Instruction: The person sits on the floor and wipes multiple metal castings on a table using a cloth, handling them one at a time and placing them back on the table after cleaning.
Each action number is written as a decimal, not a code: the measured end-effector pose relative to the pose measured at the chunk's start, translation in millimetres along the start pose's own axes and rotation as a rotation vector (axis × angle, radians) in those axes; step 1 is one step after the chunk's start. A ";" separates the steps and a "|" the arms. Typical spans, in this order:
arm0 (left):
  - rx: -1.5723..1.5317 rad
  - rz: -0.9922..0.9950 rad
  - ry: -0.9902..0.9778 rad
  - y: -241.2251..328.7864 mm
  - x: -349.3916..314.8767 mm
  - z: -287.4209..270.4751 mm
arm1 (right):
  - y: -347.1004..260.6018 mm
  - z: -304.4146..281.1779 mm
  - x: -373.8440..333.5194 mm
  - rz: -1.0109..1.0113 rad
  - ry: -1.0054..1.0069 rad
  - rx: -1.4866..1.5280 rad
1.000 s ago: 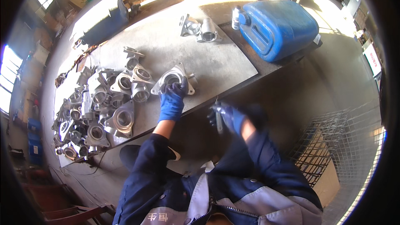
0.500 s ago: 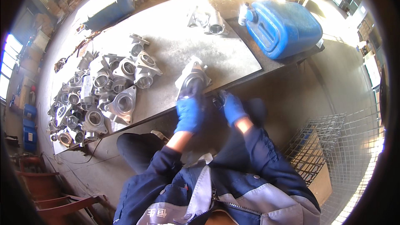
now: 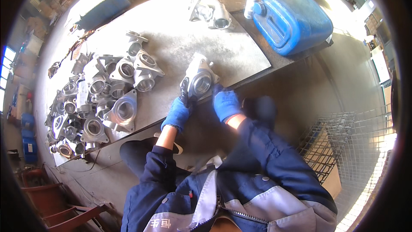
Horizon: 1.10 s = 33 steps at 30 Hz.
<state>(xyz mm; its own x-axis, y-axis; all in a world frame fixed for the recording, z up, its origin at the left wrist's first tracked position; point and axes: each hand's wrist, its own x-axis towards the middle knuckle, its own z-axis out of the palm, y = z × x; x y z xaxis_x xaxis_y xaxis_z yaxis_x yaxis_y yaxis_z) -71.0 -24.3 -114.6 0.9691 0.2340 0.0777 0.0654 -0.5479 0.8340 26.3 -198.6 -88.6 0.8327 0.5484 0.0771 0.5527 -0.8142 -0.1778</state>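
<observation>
In front of me, near the table's edge, lies a silver metal pipe-flange casting (image 3: 201,79) with a round bore facing up. My left hand (image 3: 179,109), in a blue glove with dark fingers, grips the casting's left side, thumb and fingers against it. Close to the casting's lower right side is my right hand (image 3: 226,104), gloved alike. Motion smears its fingers, and I cannot tell whether they touch the metal.
A pile of similar castings (image 3: 94,122) covers the left of the metal-topped table (image 3: 171,30). More castings (image 3: 210,13) stand at the far edge. A blue jerrycan (image 3: 296,23) lies at the far right, beside a small bottle (image 3: 250,6). A wire-mesh basket (image 3: 322,150) stands right of me.
My left hand has moved from over the casting's near end to its left side, uncovering the bore. My right hand has moved left and up, closer to the casting.
</observation>
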 end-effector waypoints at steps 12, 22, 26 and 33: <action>0.356 -0.047 -0.048 21.0 -10.2 4.5 | -65.3 -47.4 -9.8 0.377 -0.670 0.644; 0.358 -0.050 -0.083 19.4 -8.8 -1.4 | -6.5 -100.2 57.4 0.129 -0.764 0.535; 0.321 -0.078 -0.078 24.3 -9.4 -6.3 | 14.6 -74.2 49.2 -0.254 -0.150 -0.036; 0.261 -0.118 -0.046 17.8 -4.5 0.6 | 12.4 5.1 13.1 -0.091 -0.068 -0.148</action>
<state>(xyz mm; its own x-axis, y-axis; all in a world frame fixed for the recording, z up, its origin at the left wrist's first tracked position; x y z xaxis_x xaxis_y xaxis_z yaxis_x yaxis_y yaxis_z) -74.1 -35.6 -100.4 0.9606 0.2749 -0.0418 0.2319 -0.7088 0.6662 43.9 -200.5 -94.9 0.7775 0.6287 0.0191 0.6289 -0.7770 -0.0266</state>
